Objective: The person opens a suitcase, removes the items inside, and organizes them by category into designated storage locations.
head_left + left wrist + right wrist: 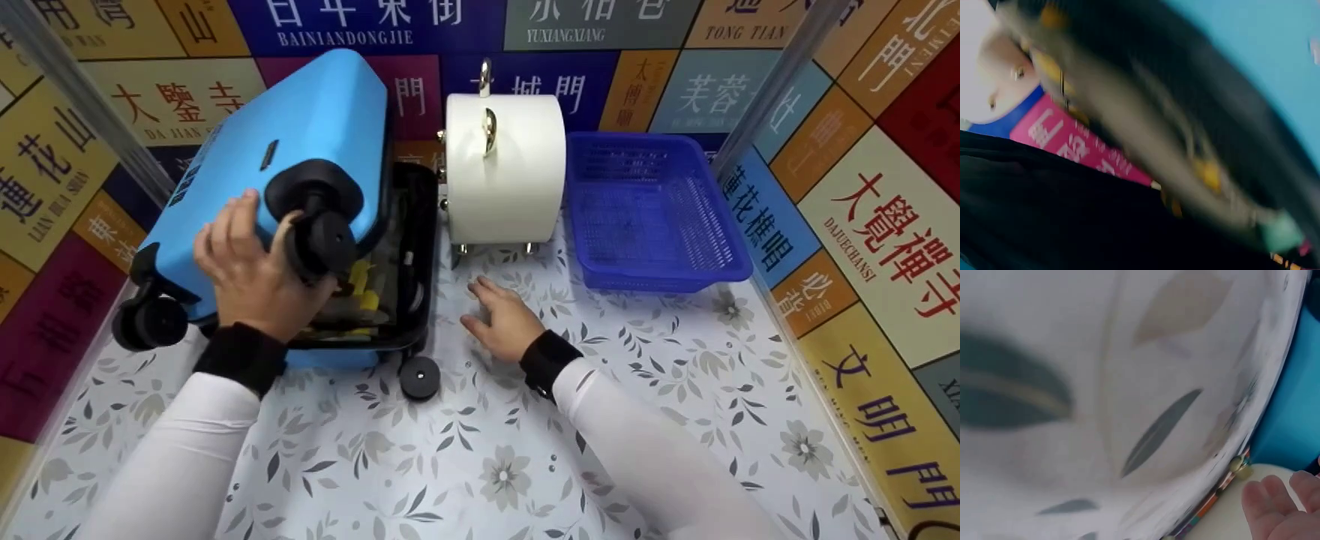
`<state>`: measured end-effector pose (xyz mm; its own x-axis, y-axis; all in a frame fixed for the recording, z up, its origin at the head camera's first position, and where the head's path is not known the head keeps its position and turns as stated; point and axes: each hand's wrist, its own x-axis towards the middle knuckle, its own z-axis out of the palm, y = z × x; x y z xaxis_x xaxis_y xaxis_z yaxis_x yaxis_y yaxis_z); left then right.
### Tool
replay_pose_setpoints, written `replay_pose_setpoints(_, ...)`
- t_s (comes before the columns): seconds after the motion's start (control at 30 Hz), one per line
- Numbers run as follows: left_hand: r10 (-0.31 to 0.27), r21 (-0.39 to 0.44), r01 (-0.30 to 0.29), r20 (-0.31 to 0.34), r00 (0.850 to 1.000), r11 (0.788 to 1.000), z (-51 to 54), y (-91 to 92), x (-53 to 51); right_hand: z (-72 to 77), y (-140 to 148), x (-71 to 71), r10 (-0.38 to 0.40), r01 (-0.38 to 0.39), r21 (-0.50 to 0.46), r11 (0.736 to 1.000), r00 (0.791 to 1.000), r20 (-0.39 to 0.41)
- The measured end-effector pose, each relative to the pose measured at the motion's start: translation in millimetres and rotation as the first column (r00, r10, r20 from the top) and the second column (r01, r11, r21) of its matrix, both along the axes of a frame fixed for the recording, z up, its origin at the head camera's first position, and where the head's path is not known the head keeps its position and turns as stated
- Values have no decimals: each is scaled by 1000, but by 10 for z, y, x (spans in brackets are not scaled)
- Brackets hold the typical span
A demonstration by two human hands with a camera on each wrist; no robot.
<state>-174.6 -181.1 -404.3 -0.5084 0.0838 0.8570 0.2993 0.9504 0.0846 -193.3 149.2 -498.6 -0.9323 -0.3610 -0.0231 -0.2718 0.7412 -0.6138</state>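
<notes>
On the left stands a blue hard-shell suitcase (pixel 300 105), its wheeled half tilted up over the black-lined lower half (pixel 417 247). My left hand (pixel 262 277) grips the raised half around a black wheel (pixel 330 236), with some fingers on the blue shell. Yellow and dark contents (pixel 364 289) show in the gap, partly hidden. In the left wrist view, the blurred dark lining (pixel 1185 73) and blue shell (pixel 1275 56) pass close by. My right hand (pixel 506 322) hovers over the table, fingers loosely extended and holding nothing, in front of a cream drum-shaped object (pixel 514 180) with gold-coloured feet.
A blue perforated plastic basket (pixel 660 274) sits right of the cream object. Beneath everything lies a white tablecloth (pixel 600 450) with a leaf and flower print. Walls covered with coloured sign panels (pixel 885 225) enclose the back and sides, with clear strips at the corners.
</notes>
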Motion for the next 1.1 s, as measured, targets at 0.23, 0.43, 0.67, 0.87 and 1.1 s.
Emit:
replay_pose_setpoints(0.23, 58, 282, -53, -10, 998, 958, 269, -375, 54, -20, 107, -28, -79, 78, -30, 997, 997, -26)
replay_pose_setpoints(0.43, 200, 382, -237, 136, 970, 893, 359, -697, 141, -39, 150, -49, -117, 115, -49, 992, 993, -34)
replay_pose_setpoints(0.67, 342, 447, -400, 208, 917, 800, 398, -910, 208, -47, 172, -53, -151, 149, -59, 987, 988, -26)
replay_pose_setpoints(0.87, 330, 488, -450, 315, 890, 748, 313, -1063, 248, -49, 184, -46, -165, 162, -70, 984, 986, -36)
replay_pose_setpoints(1.1, 307, 542, -472, 369, 877, 695, 118, -1318, 226, -85, 200, -52, -171, 167, -80, 983, 984, -44)
